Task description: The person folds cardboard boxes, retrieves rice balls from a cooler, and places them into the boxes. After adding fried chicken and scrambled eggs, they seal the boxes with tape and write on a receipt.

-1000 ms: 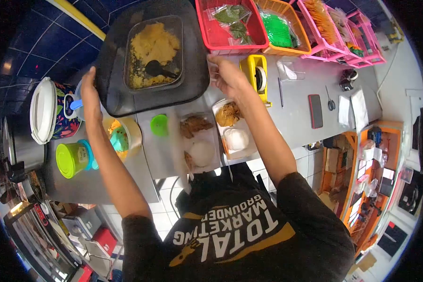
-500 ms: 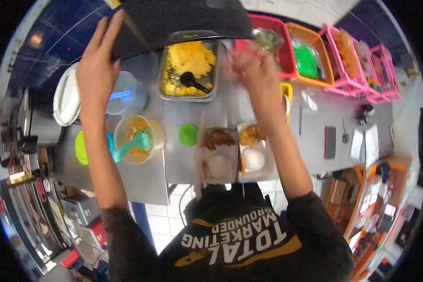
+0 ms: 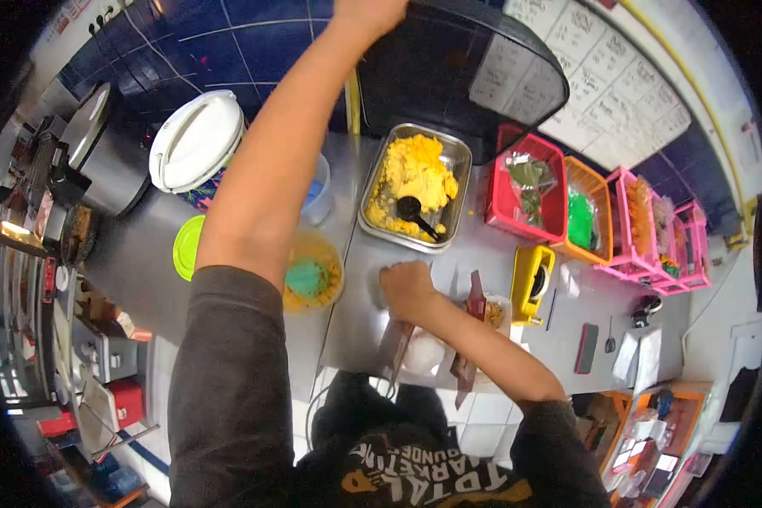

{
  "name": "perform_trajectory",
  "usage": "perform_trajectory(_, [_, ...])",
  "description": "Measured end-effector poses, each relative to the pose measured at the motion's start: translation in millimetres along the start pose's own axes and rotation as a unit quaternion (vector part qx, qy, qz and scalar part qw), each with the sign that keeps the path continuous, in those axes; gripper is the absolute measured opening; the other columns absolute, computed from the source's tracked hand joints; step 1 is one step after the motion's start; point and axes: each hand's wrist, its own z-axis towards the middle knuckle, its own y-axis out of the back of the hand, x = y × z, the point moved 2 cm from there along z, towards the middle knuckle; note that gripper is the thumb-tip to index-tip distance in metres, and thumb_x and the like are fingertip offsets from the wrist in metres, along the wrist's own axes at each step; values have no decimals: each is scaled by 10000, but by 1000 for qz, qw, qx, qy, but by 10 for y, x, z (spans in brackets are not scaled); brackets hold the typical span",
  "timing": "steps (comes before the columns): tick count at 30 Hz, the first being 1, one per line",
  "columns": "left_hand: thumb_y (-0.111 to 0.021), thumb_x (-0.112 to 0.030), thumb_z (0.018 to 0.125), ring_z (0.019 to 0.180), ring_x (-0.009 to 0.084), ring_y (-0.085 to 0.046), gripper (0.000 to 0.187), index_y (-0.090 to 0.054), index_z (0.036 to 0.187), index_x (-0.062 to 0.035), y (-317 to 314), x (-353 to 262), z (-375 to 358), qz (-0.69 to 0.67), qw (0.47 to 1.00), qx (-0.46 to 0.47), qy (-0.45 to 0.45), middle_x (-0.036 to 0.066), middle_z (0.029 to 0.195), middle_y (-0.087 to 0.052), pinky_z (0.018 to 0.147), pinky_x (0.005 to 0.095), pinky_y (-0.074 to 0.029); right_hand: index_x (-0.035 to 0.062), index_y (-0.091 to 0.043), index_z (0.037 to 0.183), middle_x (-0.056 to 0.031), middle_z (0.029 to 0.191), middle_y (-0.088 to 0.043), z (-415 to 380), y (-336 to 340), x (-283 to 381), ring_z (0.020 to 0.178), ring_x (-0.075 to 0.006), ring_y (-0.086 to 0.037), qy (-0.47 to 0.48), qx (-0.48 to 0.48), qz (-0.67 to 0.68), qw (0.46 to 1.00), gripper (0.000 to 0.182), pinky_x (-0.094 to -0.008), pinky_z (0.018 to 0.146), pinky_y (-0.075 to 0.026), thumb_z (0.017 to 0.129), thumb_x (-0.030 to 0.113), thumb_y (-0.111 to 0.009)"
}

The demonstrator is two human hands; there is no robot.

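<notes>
Red basket: bagged leaves. Beside it, orange basket, green contents; then pink crates. Tape dispenser, yellow, upright on the worktop, near the orange basket. Phone, dark, lying flat; scissors just beside. White packets, side by side. Wall: white board, handwritten. Opposite end: lime-green lid, round; white lid, tilted.

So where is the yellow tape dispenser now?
In the head view, right of centre, the dispenser stands on the grey metal counter, just in front of the orange plastic basket.
</notes>
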Motion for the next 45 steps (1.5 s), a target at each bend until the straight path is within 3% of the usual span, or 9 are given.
perform_trajectory(4, [-586,-172,850,902,361,-669,203,-660,968,-25,-153,41,235,10,989,145,-22,198,1046,-659,776,450,-553,73,-663,962,-86,844,-704,-25,259,14,784,-230,-702,-15,-36,1,999,359,-385,634,-550,668,262,-741])
perform_trajectory(12, [-583,-224,894,1127,418,-563,536,-431,1345,22,21,284,-142,-147,978,73,-127,277,1230,-543,944,456,-490,20,-609,1055,-171,889,-679,145,211,93,791,-329,-686,29,-176,-117,977,391,-413,689,-554,797,302,-693])
perform_trajectory(16, [-592,-237,893,1141,432,-552,612,-367,1407,9,374,469,-484,-188,975,33,-111,286,1274,-517,987,447,-465,-39,-590,1061,-240,976,-676,539,566,323,902,-370,-675,-53,-87,170,980,365,-462,754,-547,812,218,-661])
perform_trajectory(18, [-595,-240,893,1194,433,-528,688,-295,1463,1,799,572,-695,-222,958,184,-12,297,1385,-436,1018,452,-446,-44,-594,1021,-269,905,-663,850,254,305,876,-415,-659,-6,-71,194,978,280,-491,771,-528,807,136,-610])
perform_trajectory(21, [-638,-240,896,1128,368,-595,545,-471,1382,-59,874,1128,-1438,-124,990,40,-53,197,1308,-569,927,406,-505,-43,-626,984,-277,872,-664,762,532,281,851,-423,-658,24,-108,179,978,243,-482,766,-530,813,123,-579])
perform_trajectory(24, [-657,-279,908,1145,300,-608,511,-530,1326,-14,1481,1630,-2435,-138,968,185,103,213,1252,-609,942,383,-490,-47,-639,1040,-287,818,-660,472,949,108,811,-390,-685,-1,-135,195,971,281,-451,750,-541,849,150,-580])
perform_trajectory(28, [-727,-219,836,1126,292,-614,555,-541,1312,-4,2002,1858,-3819,-222,890,74,392,199,1237,-626,916,389,-494,-86,-632,1005,-180,679,-674,322,1552,-176,583,-217,-697,-44,-164,378,910,304,-342,565,-574,955,185,-505])
perform_trajectory(36, [-883,-223,646,1297,332,-441,1099,-225,1510,-53,1603,709,-5202,-297,784,16,545,189,1429,-408,1006,446,-425,-200,-591,898,-241,721,-681,1168,2002,-329,622,-276,-718,-65,-202,424,881,334,-357,544,-602,915,119,-494])
perform_trajectory(45, [-899,-181,597,1181,357,-500,899,-423,1336,9,1073,657,-5055,-168,835,-39,522,188,1247,-507,995,416,-411,-142,-645,888,-203,709,-692,1436,1846,-231,604,-251,-711,-111,-194,444,868,484,-344,565,-598,929,328,-537])
